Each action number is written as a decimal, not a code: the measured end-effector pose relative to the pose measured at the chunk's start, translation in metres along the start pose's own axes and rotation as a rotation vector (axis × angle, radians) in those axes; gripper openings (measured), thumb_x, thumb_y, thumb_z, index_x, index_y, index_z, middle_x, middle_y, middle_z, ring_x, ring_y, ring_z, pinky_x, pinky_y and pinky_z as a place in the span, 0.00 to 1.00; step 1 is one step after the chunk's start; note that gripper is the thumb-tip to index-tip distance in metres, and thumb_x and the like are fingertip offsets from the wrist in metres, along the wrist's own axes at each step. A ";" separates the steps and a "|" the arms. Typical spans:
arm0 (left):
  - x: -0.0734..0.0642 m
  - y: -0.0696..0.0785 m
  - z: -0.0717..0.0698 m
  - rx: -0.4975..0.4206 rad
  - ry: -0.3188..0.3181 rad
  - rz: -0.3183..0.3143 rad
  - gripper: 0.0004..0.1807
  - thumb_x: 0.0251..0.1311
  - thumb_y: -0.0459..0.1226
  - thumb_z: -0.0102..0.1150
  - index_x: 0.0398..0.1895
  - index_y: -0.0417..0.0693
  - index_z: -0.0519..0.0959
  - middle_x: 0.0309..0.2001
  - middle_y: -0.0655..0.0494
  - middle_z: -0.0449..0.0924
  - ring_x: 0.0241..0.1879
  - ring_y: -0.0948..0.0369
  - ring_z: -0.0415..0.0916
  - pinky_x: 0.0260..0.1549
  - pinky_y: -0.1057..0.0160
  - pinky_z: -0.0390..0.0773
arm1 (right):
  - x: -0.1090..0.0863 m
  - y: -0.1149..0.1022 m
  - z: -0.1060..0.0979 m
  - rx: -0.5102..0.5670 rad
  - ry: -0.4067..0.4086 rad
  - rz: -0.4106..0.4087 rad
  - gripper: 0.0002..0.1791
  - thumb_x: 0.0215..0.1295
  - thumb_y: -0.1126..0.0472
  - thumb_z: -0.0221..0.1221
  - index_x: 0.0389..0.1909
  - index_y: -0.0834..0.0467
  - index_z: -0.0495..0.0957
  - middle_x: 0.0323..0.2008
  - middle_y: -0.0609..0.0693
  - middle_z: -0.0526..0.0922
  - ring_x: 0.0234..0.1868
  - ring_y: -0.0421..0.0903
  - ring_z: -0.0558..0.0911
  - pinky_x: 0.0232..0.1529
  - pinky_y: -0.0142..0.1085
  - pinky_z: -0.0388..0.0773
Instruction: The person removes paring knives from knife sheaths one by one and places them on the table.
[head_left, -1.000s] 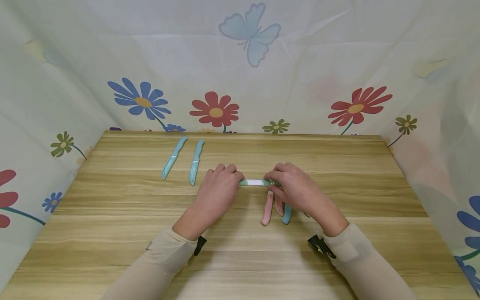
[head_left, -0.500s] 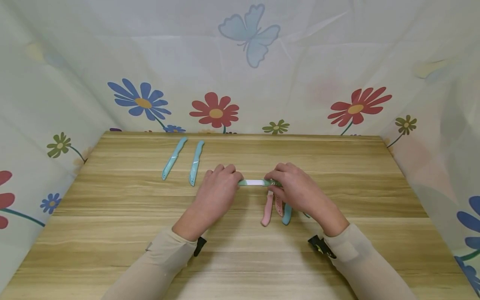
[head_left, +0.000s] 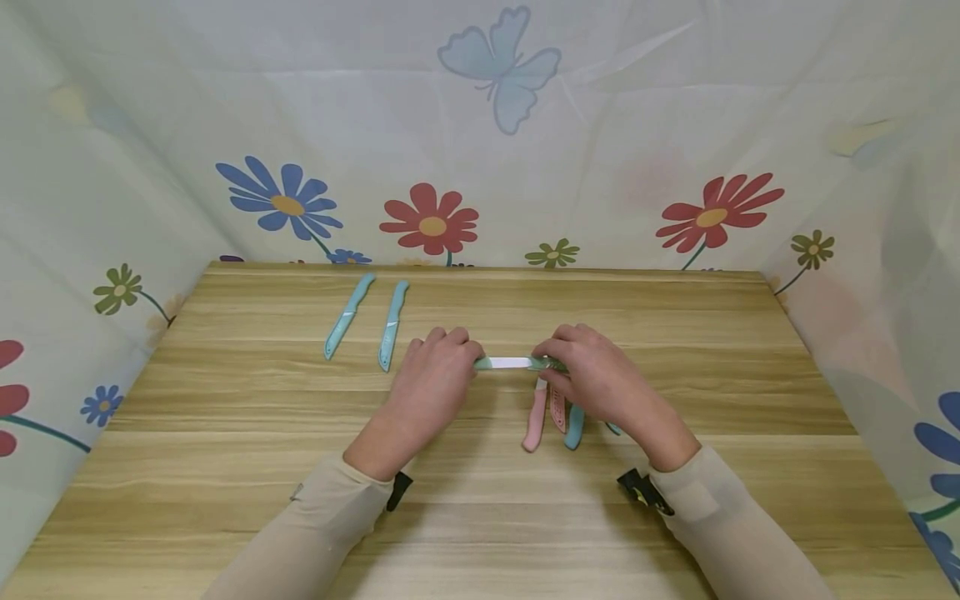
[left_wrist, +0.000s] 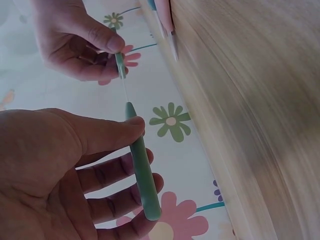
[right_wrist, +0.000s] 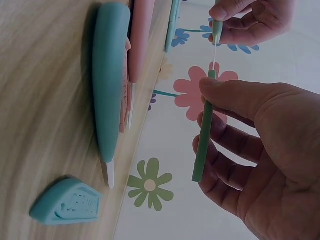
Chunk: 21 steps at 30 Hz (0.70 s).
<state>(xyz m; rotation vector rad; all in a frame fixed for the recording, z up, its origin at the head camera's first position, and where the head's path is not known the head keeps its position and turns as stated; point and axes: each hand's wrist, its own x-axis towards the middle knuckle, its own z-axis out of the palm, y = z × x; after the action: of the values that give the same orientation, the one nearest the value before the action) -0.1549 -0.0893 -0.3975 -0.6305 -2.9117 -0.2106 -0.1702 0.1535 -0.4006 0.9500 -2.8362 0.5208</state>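
Between my two hands a paring knife is held level above the table, a strip of its white blade [head_left: 510,363] showing. My left hand [head_left: 437,375] pinches its green handle [left_wrist: 143,175] between thumb and fingers. With thumb and fingers my right hand [head_left: 596,371] holds the green knife sheath [right_wrist: 203,135], and the blade's far end is hidden in or behind it. Below the right hand lie a pink-handled knife [head_left: 535,421], a pink sheath [head_left: 558,410] and a blue-handled knife [head_left: 574,427], all partly covered in the head view. A blue sheath [right_wrist: 67,202] lies near them.
Two blue knives in sheaths, one at the left [head_left: 349,317] and one beside it [head_left: 393,325], lie on the wooden table [head_left: 225,400] left of my hands. A flowered cloth [head_left: 600,167] rises behind the table's far edge and along both sides.
My hands have shifted very slightly, left hand to the left and right hand to the right. Slightly more of the white blade shows between them. Things on the table have not moved.
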 end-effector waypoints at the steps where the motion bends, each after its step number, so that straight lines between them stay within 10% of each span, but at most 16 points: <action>1: 0.000 0.000 0.000 0.002 -0.001 -0.001 0.09 0.64 0.36 0.76 0.47 0.50 0.90 0.40 0.54 0.83 0.41 0.53 0.79 0.36 0.52 0.80 | 0.000 0.000 0.000 0.000 -0.001 0.001 0.13 0.66 0.61 0.74 0.50 0.57 0.89 0.44 0.50 0.84 0.44 0.50 0.80 0.44 0.43 0.81; 21: 0.000 0.000 -0.005 0.000 -0.028 -0.030 0.08 0.66 0.34 0.73 0.47 0.50 0.90 0.42 0.54 0.84 0.41 0.52 0.79 0.38 0.50 0.80 | 0.001 0.001 -0.003 0.006 -0.004 -0.001 0.13 0.67 0.61 0.74 0.50 0.57 0.89 0.44 0.50 0.84 0.44 0.51 0.81 0.45 0.44 0.82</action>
<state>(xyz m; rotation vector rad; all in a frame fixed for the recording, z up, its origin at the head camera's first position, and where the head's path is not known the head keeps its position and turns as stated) -0.1541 -0.0901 -0.3929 -0.5954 -2.9492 -0.2067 -0.1713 0.1544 -0.3982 0.9545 -2.8394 0.5281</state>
